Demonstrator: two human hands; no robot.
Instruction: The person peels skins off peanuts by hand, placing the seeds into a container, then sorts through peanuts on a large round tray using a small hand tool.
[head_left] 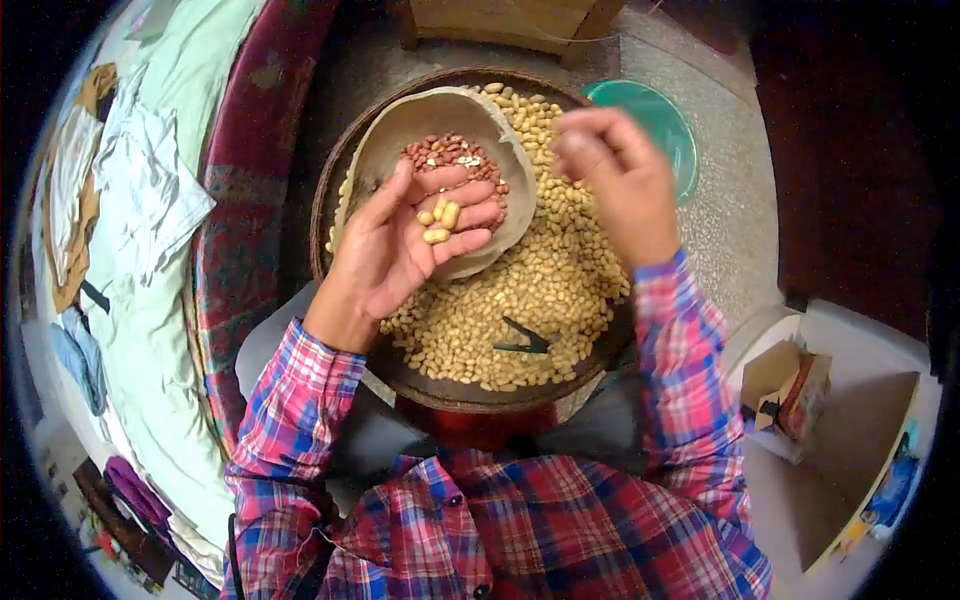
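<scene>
My left hand [415, 240] is turned palm up above a wide shallow bowl [385, 130], its fingers loosely spread, with several unshelled peanuts [440, 218] resting on them. Beneath the fingers, red-skinned shelled peanuts [440, 150] lie in the bowl. The bowl sits on a heap of unshelled peanuts [500, 315] in a round dark basket [345, 150]. Over the basket's right side, my right hand [625, 175] is raised with curled fingers, slightly blurred; whether anything is pinched in them is hidden. A black V-shaped tool [523, 338] lies on the peanut heap.
A green round tub [675, 130] stands on the floor behind my right hand. To the left is a bed [150, 280] with clothes on it. A wooden piece of furniture [510, 22] stands beyond the basket. At right is an open carton [795, 390] holding packets.
</scene>
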